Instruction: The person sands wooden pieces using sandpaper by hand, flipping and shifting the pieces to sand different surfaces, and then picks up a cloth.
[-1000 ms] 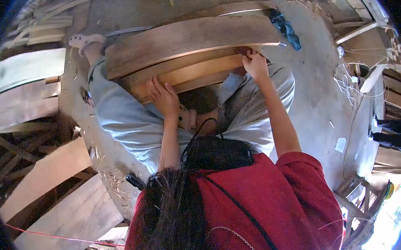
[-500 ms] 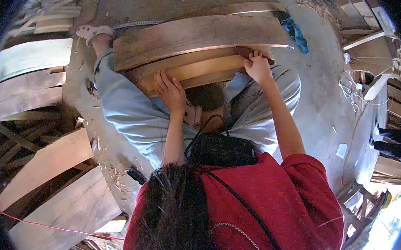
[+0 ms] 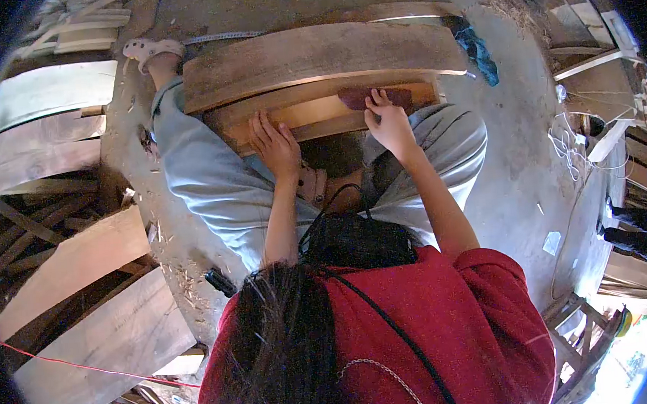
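A light wooden board (image 3: 308,114) lies across my lap, its narrow pale face up. My left hand (image 3: 277,147) rests on its left part, fingers stretched out and pressed against the wood. My right hand (image 3: 391,127) grips a dark reddish-brown piece of sandpaper (image 3: 354,97), which lies against the board's right half. Some of the sandpaper is hidden under my fingers. Just beyond the board sits a wider, browner plank (image 3: 313,56), close alongside it.
Large planks (image 3: 101,345) are stacked on the left, with a red cord (image 3: 87,365) over them. A blue cloth (image 3: 477,56) lies to the right of the wide plank. White cables (image 3: 571,147) and timber lie farther right. Wood shavings (image 3: 183,287) litter the concrete floor.
My right hand has slid left along the board with the sandpaper, from near its right end toward the middle. My left hand has stayed in place.
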Demonstrator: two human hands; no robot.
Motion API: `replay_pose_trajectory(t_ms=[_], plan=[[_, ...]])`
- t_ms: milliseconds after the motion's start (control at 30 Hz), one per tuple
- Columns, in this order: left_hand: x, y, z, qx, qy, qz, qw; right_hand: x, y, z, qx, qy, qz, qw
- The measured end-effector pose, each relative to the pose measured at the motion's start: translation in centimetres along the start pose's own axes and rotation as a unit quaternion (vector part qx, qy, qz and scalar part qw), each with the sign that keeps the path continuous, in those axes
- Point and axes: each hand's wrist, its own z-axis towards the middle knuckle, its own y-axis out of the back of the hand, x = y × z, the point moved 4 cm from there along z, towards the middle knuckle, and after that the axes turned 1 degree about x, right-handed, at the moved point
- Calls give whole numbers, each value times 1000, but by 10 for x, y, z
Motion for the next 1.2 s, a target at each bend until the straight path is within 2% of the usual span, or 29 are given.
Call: replay_pose_trajectory(t_ms=[167,300,833,867,967,1033,1100,1200], plan=[[3,-5,-3,-8,-2,-16,1000,11,-15,-4,-22,8,-69,997],[1,-3,-1,-3,-2,-4,1000,24,-14,-1,17,25,-48,998],[3,-6,-1,2,1,8,1000,82,-50,-4,29,112,-4,993],[3,-6,-2,3,2,1,1000,81,-47,-5,22,112,-25,993],[3,-4,0,6,3,-3,1000,56,-34,0,56,67,30,996],[3,-4,-1,6,3,12,1000,43,-12,5,34,20,37,999],[2,-3,-1,-8,-4,12,1000,26,-7,9,18,42,24,999],[0,-1,0,-8,2,23,1000,41,-20,6,24,33,-82,996]])
